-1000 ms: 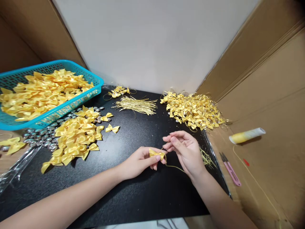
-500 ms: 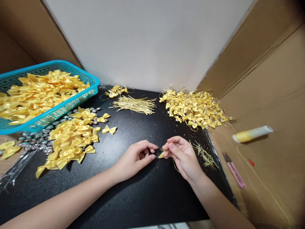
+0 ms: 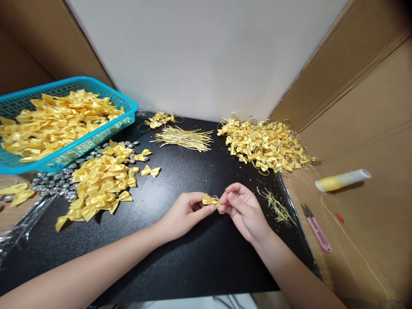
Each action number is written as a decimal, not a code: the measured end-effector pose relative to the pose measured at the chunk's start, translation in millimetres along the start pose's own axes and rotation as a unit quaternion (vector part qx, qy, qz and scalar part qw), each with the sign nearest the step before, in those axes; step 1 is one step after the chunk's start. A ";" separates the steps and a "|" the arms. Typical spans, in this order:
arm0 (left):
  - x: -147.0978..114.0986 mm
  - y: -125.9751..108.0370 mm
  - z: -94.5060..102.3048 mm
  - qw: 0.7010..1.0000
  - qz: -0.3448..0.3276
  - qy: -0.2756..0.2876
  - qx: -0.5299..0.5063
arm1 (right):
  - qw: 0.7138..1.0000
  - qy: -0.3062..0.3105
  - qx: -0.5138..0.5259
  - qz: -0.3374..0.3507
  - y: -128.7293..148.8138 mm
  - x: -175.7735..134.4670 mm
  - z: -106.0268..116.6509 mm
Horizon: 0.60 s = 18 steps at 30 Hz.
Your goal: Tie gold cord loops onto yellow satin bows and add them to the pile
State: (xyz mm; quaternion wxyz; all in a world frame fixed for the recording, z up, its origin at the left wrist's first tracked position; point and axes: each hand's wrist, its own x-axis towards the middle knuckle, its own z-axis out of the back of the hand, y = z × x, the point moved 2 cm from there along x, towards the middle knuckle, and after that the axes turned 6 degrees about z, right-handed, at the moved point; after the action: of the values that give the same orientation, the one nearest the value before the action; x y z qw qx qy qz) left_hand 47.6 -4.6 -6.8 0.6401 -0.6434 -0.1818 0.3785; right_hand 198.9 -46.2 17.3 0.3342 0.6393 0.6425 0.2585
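Note:
Between my two hands, just above the black tabletop, is a small yellow ribbon bow. My left hand pinches the bow's left side between thumb and fingers. My right hand is closed at the bow's right end, its fingertips pressed together on it. A thin loop of gold cord shows at the bow near the right fingertips; the rest of the cord is hidden by the fingers. Left of my left hand lies a heap of loose yellow bows, with silver beads beside it.
A blue basket of yellow bows stands at the left. Cut gold cords lie at the back, and a pile of corded bows is at back right. Cord scraps, pink thread snips and a thread tube are at the right.
My left fingers have closed on the bow, which was held in my right hand with the left fingers apart from it. More of the bow now shows. The view has shifted slightly.

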 end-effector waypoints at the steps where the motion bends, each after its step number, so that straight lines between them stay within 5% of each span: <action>1: 0.3 0.2 0.6 0.999 0.005 0.002 -0.035 | 1.000 0.004 0.005 -0.001 -0.2 0.0 0.3; 6: 2.2 -3.3 4.0 0.990 0.025 0.002 -0.140 | 1.000 0.008 0.010 -0.006 0.2 -1.2 2.0; 18: 5.9 1.5 14.1 0.973 0.067 -0.077 -0.207 | 0.998 0.000 -0.042 0.037 8.0 -2.7 8.2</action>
State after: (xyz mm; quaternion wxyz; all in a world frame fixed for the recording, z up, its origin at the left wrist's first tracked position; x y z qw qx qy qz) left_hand 40.9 9.2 -8.2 0.4505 -0.7414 -0.2611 0.4234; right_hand 210.2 -49.3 18.5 0.3509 0.6479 0.6069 0.2978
